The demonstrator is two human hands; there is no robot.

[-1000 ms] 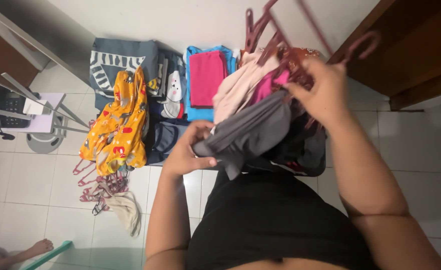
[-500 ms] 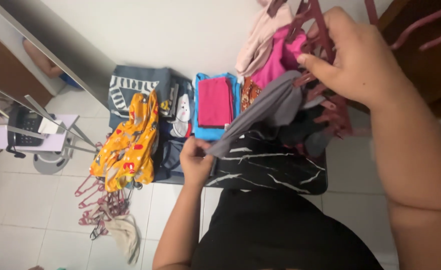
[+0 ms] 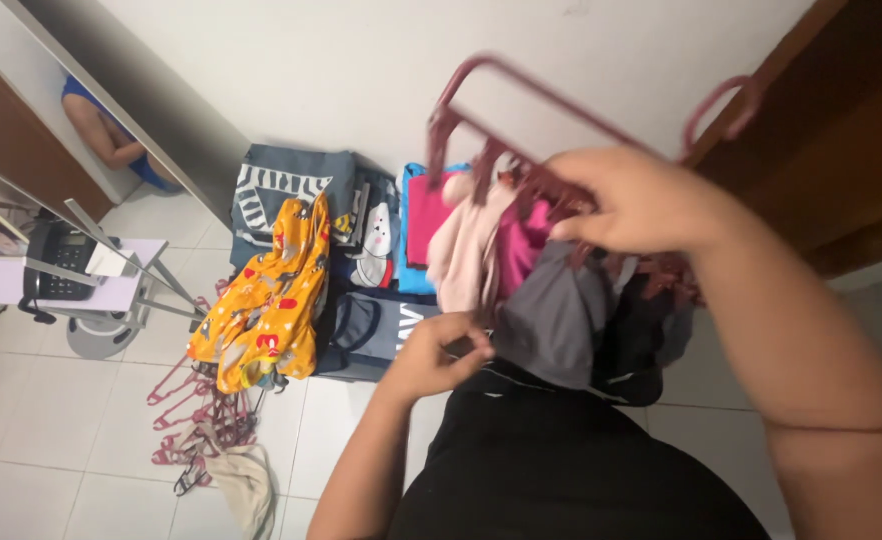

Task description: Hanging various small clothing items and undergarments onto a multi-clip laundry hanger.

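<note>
My right hand (image 3: 641, 205) is closed around a bundle of dark red plastic hangers (image 3: 521, 100), raised in front of me. Several garments hang from them: a pale pink one (image 3: 461, 255), a magenta one (image 3: 521, 250) and a grey one (image 3: 556, 320). My left hand (image 3: 436, 355) sits lower and pinches the bottom edge of the grey garment. A dark garment (image 3: 641, 340) hangs behind the grey one, partly hidden by my right forearm.
Folded clothes lie on the tiled floor by the wall: a blue-grey printed piece (image 3: 286, 190), an orange patterned garment (image 3: 266, 300), a pink one on blue (image 3: 423, 215). Loose red hangers (image 3: 201, 410) and a beige cloth (image 3: 246, 485) lie lower left. A telephone (image 3: 61, 270) rests on a small stand.
My right hand has lowered the hanger bundle toward the middle of the view. My left hand has shifted up along the grey garment's edge. My view has tilted slightly toward the wall.
</note>
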